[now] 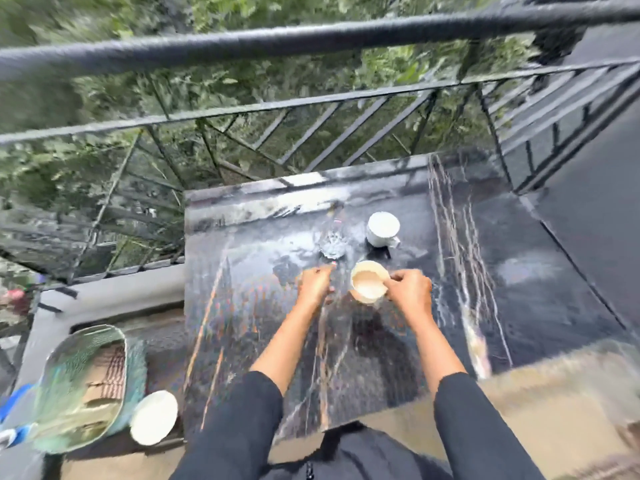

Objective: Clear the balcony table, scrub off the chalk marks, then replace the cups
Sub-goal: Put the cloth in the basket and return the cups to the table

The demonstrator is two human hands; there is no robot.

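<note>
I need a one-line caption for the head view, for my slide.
Right hand holds a cream cup at the dark marble balcony table; a white cup stands farther back, near the railing.

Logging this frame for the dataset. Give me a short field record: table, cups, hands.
table: black marble, whitish smears on top
cream cup: mid-table, gripped by right hand
white mug: upright on table behind cream cup, untouched
glass item: on table left of white mug, too blurred to identify
right hand: grips cream cup at its rim
left hand: fingers curled, left of cream cup; hold unclear
basket: off table, far left
white cup: off table, beside basket
</note>
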